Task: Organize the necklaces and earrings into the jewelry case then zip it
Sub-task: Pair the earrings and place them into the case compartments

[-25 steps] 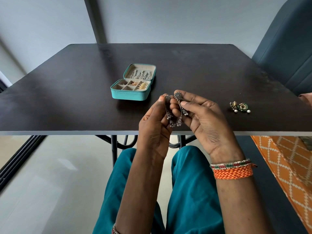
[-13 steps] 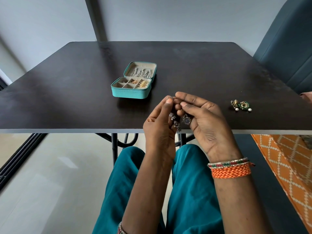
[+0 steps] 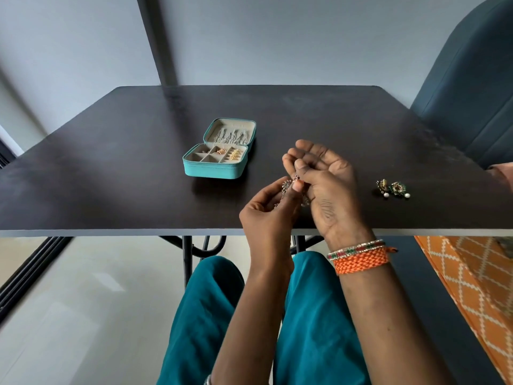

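The teal jewelry case [image 3: 215, 162] lay unzipped on the dark surface [image 3: 111, 176], its lid [image 3: 230, 133] tipped back behind the tray. Thin silvery chains [image 3: 231, 138] hung in a row across the beige lining of the lid. The tray was split into small compartments: a gold leaf-shaped piece [image 3: 235, 154] sat in the section farthest from the hinge's left end, on the right side of the case, a small coppery piece [image 3: 221, 151] lay in the compartment next to it, and a tiny item rested in the compartment at the far left, too small to identify. The front compartments looked bare beige.

Both hands were raised to the right of the case and nearer the person than it, over the front edge of the surface. The left hand [image 3: 268, 215] had its back to the camera, with thumb and forefinger pinching the top of a dark silver earring [image 3: 287, 186] whose beaded drop hung down behind the fingers. The right hand [image 3: 324, 184] faced palm-up, fingers curled inward, its fingertips closed on a second matching piece just beside the first; how much of it was grasped was hidden. That wrist wore a beaded bangle and an orange woven band [image 3: 361, 261].

Farther right of the case, beyond the hands, a pair of green-and-gold earrings [image 3: 391, 188] with pearl drops lay side by side on the surface, untouched.
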Tool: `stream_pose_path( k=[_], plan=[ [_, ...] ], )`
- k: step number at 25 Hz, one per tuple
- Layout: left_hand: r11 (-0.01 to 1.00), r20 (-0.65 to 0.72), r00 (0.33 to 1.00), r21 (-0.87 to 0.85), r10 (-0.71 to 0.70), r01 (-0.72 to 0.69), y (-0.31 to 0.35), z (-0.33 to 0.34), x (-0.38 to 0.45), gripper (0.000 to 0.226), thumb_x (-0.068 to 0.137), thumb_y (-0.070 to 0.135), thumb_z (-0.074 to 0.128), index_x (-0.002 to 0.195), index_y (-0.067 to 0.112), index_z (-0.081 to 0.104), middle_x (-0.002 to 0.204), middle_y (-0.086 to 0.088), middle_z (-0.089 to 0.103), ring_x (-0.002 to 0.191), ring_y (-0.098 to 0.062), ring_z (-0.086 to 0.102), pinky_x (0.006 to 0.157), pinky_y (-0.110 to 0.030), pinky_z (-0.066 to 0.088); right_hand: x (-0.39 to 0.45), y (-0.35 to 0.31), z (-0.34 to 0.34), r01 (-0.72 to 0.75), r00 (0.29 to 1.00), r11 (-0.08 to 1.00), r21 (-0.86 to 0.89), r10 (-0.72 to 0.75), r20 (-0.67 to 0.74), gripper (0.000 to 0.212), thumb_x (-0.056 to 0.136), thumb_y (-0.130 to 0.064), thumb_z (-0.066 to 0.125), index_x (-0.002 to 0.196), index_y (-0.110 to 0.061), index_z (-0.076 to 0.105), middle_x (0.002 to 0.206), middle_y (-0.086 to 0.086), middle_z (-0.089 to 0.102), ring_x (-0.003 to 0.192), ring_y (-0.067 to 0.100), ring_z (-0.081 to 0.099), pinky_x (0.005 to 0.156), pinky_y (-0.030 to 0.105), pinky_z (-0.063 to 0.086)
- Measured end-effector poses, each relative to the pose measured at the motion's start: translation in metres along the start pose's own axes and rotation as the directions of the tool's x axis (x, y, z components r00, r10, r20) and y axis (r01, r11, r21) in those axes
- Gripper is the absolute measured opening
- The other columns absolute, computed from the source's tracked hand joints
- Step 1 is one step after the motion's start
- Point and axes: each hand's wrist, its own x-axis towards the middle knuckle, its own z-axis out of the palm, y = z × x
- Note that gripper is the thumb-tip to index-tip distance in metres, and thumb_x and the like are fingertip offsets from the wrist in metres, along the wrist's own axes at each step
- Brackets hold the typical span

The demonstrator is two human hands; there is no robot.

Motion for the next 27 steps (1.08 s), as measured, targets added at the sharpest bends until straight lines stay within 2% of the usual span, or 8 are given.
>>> stream_pose_path(
  k=[4, 9, 12, 14, 18, 21, 25, 27],
  plan=[
    [0.987, -0.015, 0.992, 0.102, 0.124, -0.122, 0.001, -0.003, 0.009, 0.013, 0.078, 0.001, 0.073, 0.088, 0.008, 0.072, 0.079, -0.009, 0.074, 0.073, -0.015, 0.069, 0.069, -0.024, 0.058, 0.005, 0.003, -0.004, 0.04, 0.997, 0.988, -0.147, -0.03, 0.073, 0.036, 0.09, 0.017, 0.041, 0.09, -0.008, 0.067, 0.09, 0.01, 0.068, 0.089, 0.018, 0.068, 0.076, 0.021, 0.055],
    [0.999, 0.07, 0.997, 0.024, -0.039, 0.037, 0.02, -0.012, 0.024, 0.013, 0.081, -0.002, 0.066, 0.094, -0.002, 0.068, 0.073, -0.005, 0.072, 0.067, -0.008, 0.068, 0.066, -0.017, 0.056, 0.008, -0.009, -0.026, 0.194, 0.944, 0.87, -0.453, -0.041, 0.327, 0.031, 0.088, 0.009, 0.052, 0.094, -0.015, 0.07, 0.094, 0.003, 0.072, 0.091, 0.012, 0.069, 0.079, 0.022, 0.053],
    [0.991, 0.133, 0.982, 0.029, -0.132, 0.129, 0.03, -0.014, 0.032, 0.006, 0.083, 0.0, 0.064, 0.086, 0.001, 0.069, 0.07, -0.003, 0.07, 0.063, -0.006, 0.066, 0.068, -0.016, 0.057, 0.01, -0.014, -0.033, 0.362, 0.879, 0.779, -0.512, -0.102, 0.466, 0.023, 0.085, 0.005, 0.062, 0.102, -0.009, 0.069, 0.097, 0.001, 0.072, 0.091, 0.01, 0.07, 0.078, 0.017, 0.052],
    [0.989, 0.178, 0.973, 0.066, -0.146, 0.136, 0.034, -0.011, 0.038, 0.007, 0.084, 0.0, 0.063, 0.082, 0.003, 0.069, 0.068, -0.002, 0.07, 0.062, -0.006, 0.065, 0.068, -0.016, 0.056, 0.016, -0.016, -0.034, 0.426, 0.858, 0.737, -0.524, -0.146, 0.492, 0.023, 0.083, 0.003, 0.066, 0.103, -0.009, 0.069, 0.097, 0.001, 0.072, 0.091, 0.011, 0.07, 0.078, 0.018, 0.053],
    [0.983, 0.235, 0.966, 0.168, -0.11, 0.071, 0.036, -0.003, 0.05, 0.007, 0.087, 0.001, 0.06, 0.085, 0.0, 0.067, 0.066, -0.004, 0.07, 0.063, -0.008, 0.067, 0.069, -0.018, 0.058, 0.034, -0.015, -0.036, 0.452, 0.87, 0.704, -0.548, -0.213, 0.444, 0.014, 0.082, 0.0, 0.068, 0.092, -0.011, 0.07, 0.085, 0.001, 0.071, 0.079, 0.008, 0.069, 0.073, 0.018, 0.054],
    [0.969, 0.253, 0.966, 0.246, -0.049, -0.016, 0.032, 0.006, 0.059, 0.008, 0.088, 0.005, 0.061, 0.084, 0.002, 0.067, 0.068, -0.004, 0.071, 0.065, -0.008, 0.068, 0.067, -0.019, 0.058, 0.046, -0.008, -0.039, 0.421, 0.9, 0.718, -0.555, -0.256, 0.352, 0.008, 0.088, -0.01, 0.064, 0.088, -0.014, 0.071, 0.084, 0.003, 0.072, 0.08, 0.011, 0.068, 0.077, 0.026, 0.055],
    [0.94, 0.182, 0.977, 0.301, 0.108, -0.16, 0.015, 0.017, 0.071, 0.007, 0.088, 0.011, 0.064, 0.088, 0.006, 0.07, 0.07, -0.003, 0.07, 0.06, -0.004, 0.065, 0.058, -0.017, 0.053, 0.051, -0.003, -0.038, 0.221, 0.973, 0.902, -0.372, -0.18, 0.14, 0.01, 0.09, -0.01, 0.061, 0.09, -0.004, 0.07, 0.083, 0.011, 0.072, 0.08, 0.02, 0.07, 0.079, 0.034, 0.058],
    [0.93, 0.083, 0.972, 0.282, 0.219, -0.234, 0.003, 0.018, 0.076, 0.004, 0.087, 0.012, 0.067, 0.088, 0.011, 0.071, 0.072, -0.003, 0.07, 0.063, -0.006, 0.064, 0.057, -0.018, 0.049, 0.054, -0.002, -0.038, 0.216, 0.975, 0.921, -0.325, -0.219, 0.026, 0.009, 0.089, -0.007, 0.063, 0.092, -0.001, 0.068, 0.081, 0.011, 0.071, 0.076, 0.019, 0.07, 0.076, 0.034, 0.059]
  ],
)
